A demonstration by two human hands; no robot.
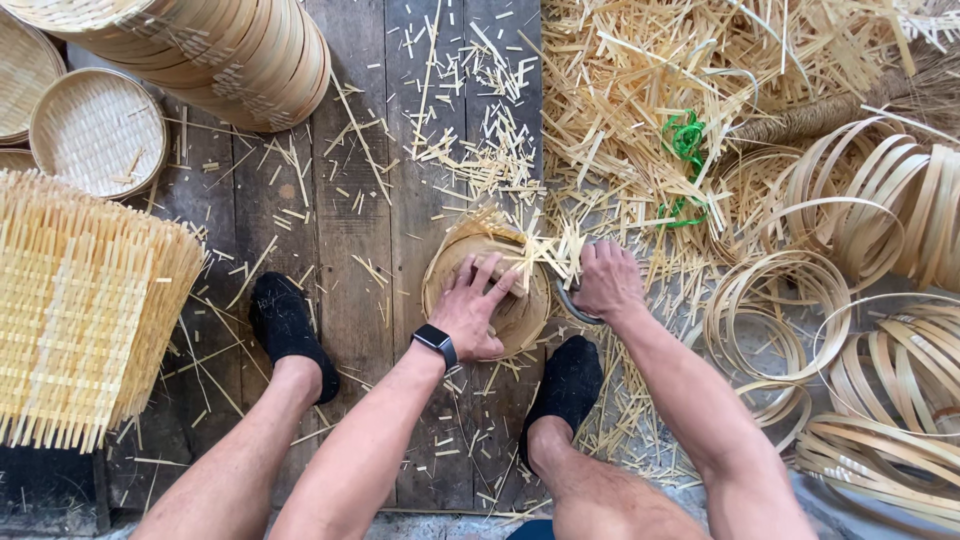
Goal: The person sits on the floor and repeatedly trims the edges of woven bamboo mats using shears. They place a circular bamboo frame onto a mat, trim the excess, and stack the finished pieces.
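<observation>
A small round bamboo basket [520, 318] with loose strip ends sticking out at its top right lies on the wooden floor between my feet. My left hand [470, 305], a black watch on its wrist, presses flat on the basket's woven face. My right hand [605, 280] is closed around a metal cutting tool [567, 303] at the basket's right rim, next to the protruding strip ends.
A stack of woven mats [80, 300] lies at left, round woven trays [95, 130] and a stack of finished baskets [230, 55] at top left. Bamboo hoops [870, 300] pile at right. Cut strip scraps [620, 110] and a green cord [685, 140] cover the floor.
</observation>
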